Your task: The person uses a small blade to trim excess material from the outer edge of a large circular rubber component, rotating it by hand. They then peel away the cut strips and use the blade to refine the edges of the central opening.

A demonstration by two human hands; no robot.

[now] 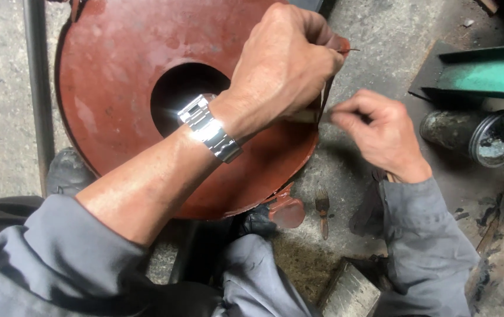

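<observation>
Nearest the camera are two grey sleeves, the left pushed up past a steel wristwatch [210, 128]. On the floor between the knees lie one paintbrush [322, 210] with reddish bristles and one small red-smeared lid [288, 211], just beside each other. Above them one red-brown metal disc [117, 70] with one round centre hole stands tilted, filling the middle of the view. The left hand [281, 64] reaches across the disc's face and is clenched at its right rim, fingers curled over the edge; what they pinch cannot be told (a thin wire-like end shows past the knuckles). The right hand [381, 129] sits just off the same rim, thumb and forefinger pinched on something thin, too small to identify. Farther right lie one dark can [475, 135] on its side and one green steel beam [486, 70]
</observation>
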